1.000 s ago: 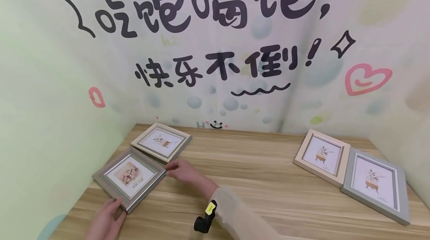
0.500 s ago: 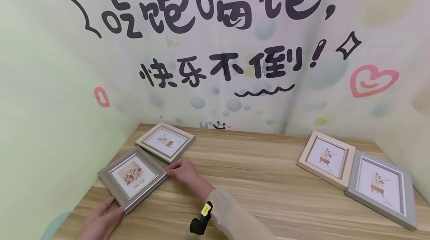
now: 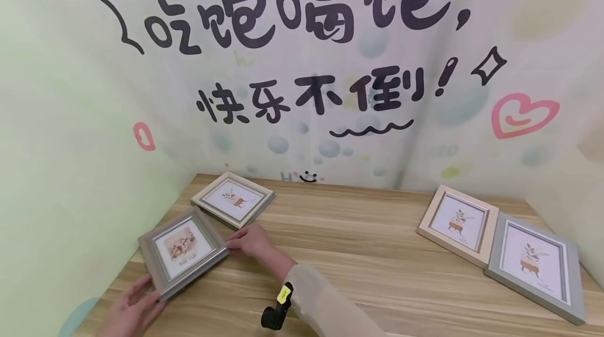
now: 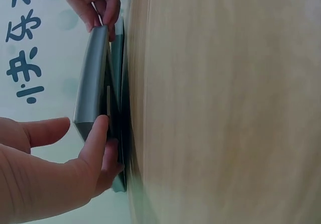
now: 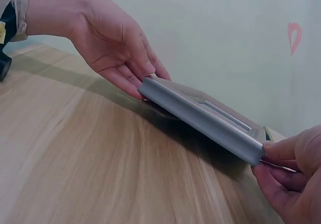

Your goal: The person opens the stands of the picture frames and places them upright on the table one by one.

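Note:
A brown-grey picture frame [image 3: 183, 250] with a floral print is held tilted, its near edge raised off the wooden table. My left hand [image 3: 128, 306] grips its near left corner, fingers underneath, as the left wrist view shows. At the right corner my right hand [image 3: 254, 245] pinches the frame between thumb and fingers. In the right wrist view a shadow lies beneath the frame's raised edge [image 5: 200, 123], and both hands hold its two ends. Just behind it a cream picture frame [image 3: 233, 199] with a plant print lies flat.
On the table's right side lie a cream frame [image 3: 459, 224] and a larger grey frame [image 3: 535, 264], edge to edge. The wooden table [image 3: 340, 232] meets a printed cloth wall [image 3: 292, 159] at the back and a pale green wall [image 3: 71, 180] on the left.
The brown-grey frame has come up off the table at its near edge and moved slightly toward the person, both hands moving with it. My left hand has taken a fuller grip on its corner.

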A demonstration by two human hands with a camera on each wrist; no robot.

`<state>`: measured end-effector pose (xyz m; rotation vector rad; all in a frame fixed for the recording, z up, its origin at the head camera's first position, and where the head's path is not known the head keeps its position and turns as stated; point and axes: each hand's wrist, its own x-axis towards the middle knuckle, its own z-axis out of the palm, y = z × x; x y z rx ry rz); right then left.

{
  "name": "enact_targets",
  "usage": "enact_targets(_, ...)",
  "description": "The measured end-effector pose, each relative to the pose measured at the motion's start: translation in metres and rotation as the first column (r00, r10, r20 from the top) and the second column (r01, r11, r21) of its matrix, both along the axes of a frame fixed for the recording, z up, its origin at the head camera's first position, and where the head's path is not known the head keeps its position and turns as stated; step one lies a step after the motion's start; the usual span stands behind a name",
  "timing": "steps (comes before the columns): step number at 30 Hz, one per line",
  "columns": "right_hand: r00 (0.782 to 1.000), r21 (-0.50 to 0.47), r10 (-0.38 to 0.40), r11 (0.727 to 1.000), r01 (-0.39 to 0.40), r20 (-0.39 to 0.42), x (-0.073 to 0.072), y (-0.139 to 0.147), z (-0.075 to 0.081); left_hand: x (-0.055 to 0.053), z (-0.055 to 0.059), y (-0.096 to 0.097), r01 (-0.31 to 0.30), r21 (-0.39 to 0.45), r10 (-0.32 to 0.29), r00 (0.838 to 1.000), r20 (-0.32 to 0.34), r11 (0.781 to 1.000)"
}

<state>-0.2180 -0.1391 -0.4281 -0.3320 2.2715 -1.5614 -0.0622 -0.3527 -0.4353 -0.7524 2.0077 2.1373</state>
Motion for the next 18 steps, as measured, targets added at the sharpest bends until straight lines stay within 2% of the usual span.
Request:
enact_targets(4, 1.0, 0.023, 0.009, 1.0, -0.009, -0.015, 0.003, 0.001, 0.004, -0.002, 0.001, -0.003, 0.027, -0.059, -0.028, 1.0, -0.009, 0.998)
enact_targets(10, 1.0, -0.038, -0.011, 0.999, 0.011, 0.023, 0.005, 0.005, 0.005, -0.003, 0.004, -0.004, 0.077, -0.129, -0.076, 0.997, 0.014, 0.989)
enact_targets(15, 0.998, -0.127, 0.002, 0.992, 0.006, 0.062, 0.004, 0.008, 0.008, -0.005, 0.013, 0.001, 0.089, -0.182, -0.088, 0.996, 0.015, 0.979)
enact_targets(18, 0.999, -0.11, -0.003, 0.994, 0.009, 0.051, 0.003, 0.012, 0.011, -0.007, 0.019, 0.004, 0.087, -0.212, -0.088, 0.996, 0.006, 0.973)
